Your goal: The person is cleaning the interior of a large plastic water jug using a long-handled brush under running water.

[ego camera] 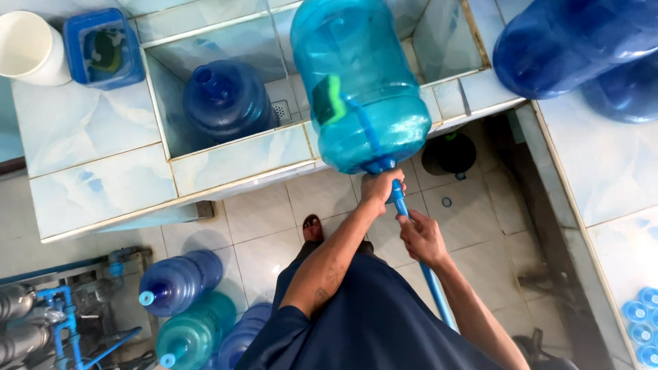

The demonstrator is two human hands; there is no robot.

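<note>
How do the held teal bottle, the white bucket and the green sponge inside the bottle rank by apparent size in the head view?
1. Teal bottle, though nearest the camera.
2. White bucket, partly cropped.
3. Green sponge.

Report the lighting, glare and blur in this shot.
Head view: soft, even daylight; pale sheen on the tiled counter; the big blue bottle is sharp, highlights streaking its side; slight wide-angle bending at the edges; both hands crisp, no motion blur.
</note>
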